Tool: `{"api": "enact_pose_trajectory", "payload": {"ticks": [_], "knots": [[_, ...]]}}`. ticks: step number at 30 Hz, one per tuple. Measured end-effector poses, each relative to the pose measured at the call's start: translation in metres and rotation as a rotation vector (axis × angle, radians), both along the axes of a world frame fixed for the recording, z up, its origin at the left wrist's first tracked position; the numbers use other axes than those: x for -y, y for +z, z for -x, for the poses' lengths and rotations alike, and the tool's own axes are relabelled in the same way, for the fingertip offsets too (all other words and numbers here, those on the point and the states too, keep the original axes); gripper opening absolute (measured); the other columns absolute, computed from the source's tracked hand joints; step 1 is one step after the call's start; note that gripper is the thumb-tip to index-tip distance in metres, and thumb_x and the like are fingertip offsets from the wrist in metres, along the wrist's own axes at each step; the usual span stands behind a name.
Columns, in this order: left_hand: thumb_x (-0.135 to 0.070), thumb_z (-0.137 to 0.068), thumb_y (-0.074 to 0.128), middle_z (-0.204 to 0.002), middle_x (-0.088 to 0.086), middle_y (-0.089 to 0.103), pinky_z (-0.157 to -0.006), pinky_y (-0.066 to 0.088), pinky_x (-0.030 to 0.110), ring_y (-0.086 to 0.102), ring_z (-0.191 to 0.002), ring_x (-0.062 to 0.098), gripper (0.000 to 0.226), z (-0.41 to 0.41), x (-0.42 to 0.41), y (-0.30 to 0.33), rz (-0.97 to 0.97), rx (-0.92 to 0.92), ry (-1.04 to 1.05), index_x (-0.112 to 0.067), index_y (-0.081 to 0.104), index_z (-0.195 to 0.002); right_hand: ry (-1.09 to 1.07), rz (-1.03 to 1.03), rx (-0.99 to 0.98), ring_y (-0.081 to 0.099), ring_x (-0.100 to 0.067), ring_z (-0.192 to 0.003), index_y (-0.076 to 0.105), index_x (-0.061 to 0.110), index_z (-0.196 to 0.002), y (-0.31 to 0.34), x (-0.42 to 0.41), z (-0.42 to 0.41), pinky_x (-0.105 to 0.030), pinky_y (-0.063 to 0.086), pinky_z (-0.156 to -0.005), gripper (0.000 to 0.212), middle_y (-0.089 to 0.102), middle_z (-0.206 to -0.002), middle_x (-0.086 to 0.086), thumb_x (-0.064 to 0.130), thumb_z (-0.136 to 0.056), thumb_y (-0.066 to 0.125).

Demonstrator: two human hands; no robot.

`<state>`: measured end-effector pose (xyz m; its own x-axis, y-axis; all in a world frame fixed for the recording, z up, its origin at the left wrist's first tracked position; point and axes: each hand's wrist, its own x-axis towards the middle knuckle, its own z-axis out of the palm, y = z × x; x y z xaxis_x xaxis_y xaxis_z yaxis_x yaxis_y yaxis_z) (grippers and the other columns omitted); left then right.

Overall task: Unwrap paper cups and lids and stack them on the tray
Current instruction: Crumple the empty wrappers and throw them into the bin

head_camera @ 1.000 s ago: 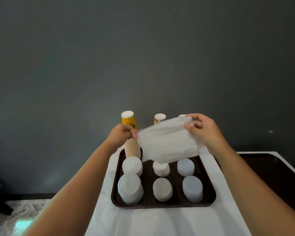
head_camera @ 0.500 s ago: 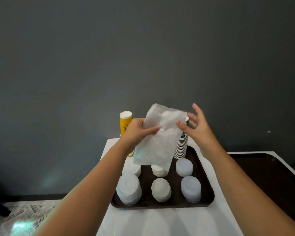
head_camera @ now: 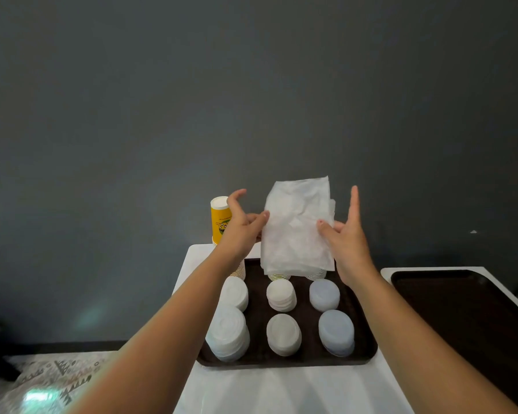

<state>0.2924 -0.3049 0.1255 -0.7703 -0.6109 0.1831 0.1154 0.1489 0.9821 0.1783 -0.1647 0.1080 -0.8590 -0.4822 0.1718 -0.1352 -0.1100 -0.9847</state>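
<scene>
Both hands hold a crumpled white plastic wrapper (head_camera: 299, 227) upright in the air above the far end of the brown tray (head_camera: 310, 358); the left hand (head_camera: 242, 233) pinches its left edge between thumb and a finger, the other fingers curled loosely upward; the right hand (head_camera: 346, 239) pinches the right edge with its thumb in front, one finger pointing straight up; the wrapper hangs between them, touching nothing on the tray. On the tray stand six stacks of lids in two rows of three: nearest on the left a tall stack of clear lids (head_camera: 228, 334), in the middle a white stack (head_camera: 283, 334), on the right a bluish translucent stack (head_camera: 336, 332); behind them three shorter stacks in the same order. At the far edge of the tray stand upturned paper cup stacks; a tall yellow cup stack (head_camera: 219, 218) shows just left of the left hand, while the others are mostly hidden behind the wrapper, only their lowest rims visible. The tray sits on a white table (head_camera: 281, 389); to the right lies a second dark tray (head_camera: 467, 306) on another white surface.
</scene>
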Motion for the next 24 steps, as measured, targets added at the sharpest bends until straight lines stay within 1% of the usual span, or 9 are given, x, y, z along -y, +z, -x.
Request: {"api": "enact_pose_trajectory", "payload": {"ticks": [4, 5, 6, 7, 9, 13, 17, 22, 24], "knots": [[-0.005, -0.096, 0.051, -0.084, 0.0, 0.06, -0.061, 0.05, 0.018, 0.062, -0.069, 0.003, 0.028, -0.007, 0.0, 0.004, 0.041, 0.022, -0.137, -0.023, 0.041, -0.115, 0.006, -0.017, -0.141, 0.064, -0.03, -0.088, 0.044, 0.053, -0.129, -0.001, 0.0, 0.003, -0.046, 0.054, -0.08, 0.061, 0.065, -0.092, -0.021, 0.004, -0.093, 0.05], [-0.005, -0.095, 0.053, -0.089, 0.0, 0.061, -0.065, 0.052, 0.021, 0.063, -0.075, 0.005, 0.023, -0.008, 0.0, 0.004, 0.058, 0.039, -0.168, -0.021, 0.049, -0.11, 0.018, -0.036, -0.183, 0.064, -0.025, -0.079, 0.055, 0.048, -0.121, -0.001, 0.001, 0.003, -0.045, 0.054, -0.074, 0.052, 0.035, -0.112, -0.002, 0.004, -0.094, 0.048], [-0.004, -0.093, 0.056, -0.093, -0.001, 0.062, -0.071, 0.054, 0.023, 0.063, -0.081, 0.007, 0.02, -0.008, 0.0, 0.005, 0.088, 0.052, -0.182, -0.018, 0.055, -0.107, 0.035, -0.056, -0.213, 0.058, -0.017, -0.064, 0.063, 0.046, -0.111, -0.001, 0.002, 0.002, -0.034, 0.051, -0.061, 0.046, 0.043, -0.075, 0.011, 0.005, -0.095, 0.048], [-0.002, -0.09, 0.06, -0.097, -0.002, 0.062, -0.077, 0.054, 0.023, 0.063, -0.086, 0.007, 0.02, -0.008, 0.001, 0.005, 0.12, 0.059, -0.179, -0.016, 0.06, -0.105, 0.062, -0.077, -0.225, 0.051, -0.013, -0.06, 0.066, 0.045, -0.105, 0.0, 0.003, 0.0, -0.031, 0.047, -0.06, 0.041, 0.048, -0.075, 0.006, 0.009, -0.095, 0.051], [0.001, -0.085, 0.065, -0.105, -0.006, 0.063, -0.082, 0.053, 0.019, 0.063, -0.091, 0.001, 0.028, -0.008, 0.002, 0.004, 0.138, 0.057, -0.143, -0.012, 0.063, -0.109, 0.15, -0.083, -0.186, 0.061, -0.012, -0.083, 0.066, 0.041, -0.109, 0.002, 0.005, -0.005, -0.034, 0.053, -0.079, 0.032, 0.065, -0.095, 0.003, 0.015, -0.089, 0.063], [0.007, -0.078, 0.07, -0.105, -0.001, 0.064, -0.077, 0.054, 0.017, 0.066, -0.086, 0.003, 0.04, -0.009, 0.008, 0.005, 0.107, 0.067, -0.115, -0.011, 0.062, -0.113, 0.149, -0.155, -0.233, 0.056, -0.015, -0.118, 0.058, 0.019, -0.128, 0.006, 0.004, -0.009, -0.039, 0.047, -0.101, 0.059, 0.059, -0.127, 0.0, 0.006, -0.074, 0.078], [0.002, -0.076, 0.074, -0.112, 0.005, 0.067, -0.086, 0.054, 0.022, 0.066, -0.094, 0.013, 0.036, -0.009, 0.009, 0.008, 0.263, 0.132, -0.047, -0.015, 0.065, -0.107, 0.0, -0.205, -0.363, 0.06, -0.015, -0.104, 0.067, 0.017, -0.116, 0.008, 0.003, -0.01, -0.032, 0.051, -0.093, 0.044, 0.065, -0.114, -0.001, 0.008, -0.075, 0.078], [-0.01, -0.08, 0.074, -0.088, 0.0, 0.063, -0.064, 0.04, 0.004, 0.054, -0.072, 0.003, 0.018, -0.007, 0.008, 0.013, 0.612, 0.197, 0.15, -0.009, 0.072, -0.098, -0.087, -0.24, -0.558, 0.056, -0.013, -0.084, 0.074, 0.012, -0.09, 0.004, 0.004, -0.007, -0.007, 0.04, -0.065, 0.013, 0.062, -0.093, 0.0, 0.012, -0.077, 0.076], [-0.012, -0.08, 0.074, -0.089, 0.0, 0.051, -0.063, 0.034, 0.004, 0.047, -0.074, 0.004, 0.013, -0.007, 0.008, 0.013, 0.711, 0.17, 0.229, -0.008, 0.073, -0.092, -0.163, -0.295, -0.624, 0.048, -0.014, -0.09, 0.074, 0.01, -0.086, 0.001, 0.004, -0.006, -0.009, 0.035, -0.066, 0.011, 0.053, -0.092, 0.002, 0.014, -0.076, 0.078]]}}
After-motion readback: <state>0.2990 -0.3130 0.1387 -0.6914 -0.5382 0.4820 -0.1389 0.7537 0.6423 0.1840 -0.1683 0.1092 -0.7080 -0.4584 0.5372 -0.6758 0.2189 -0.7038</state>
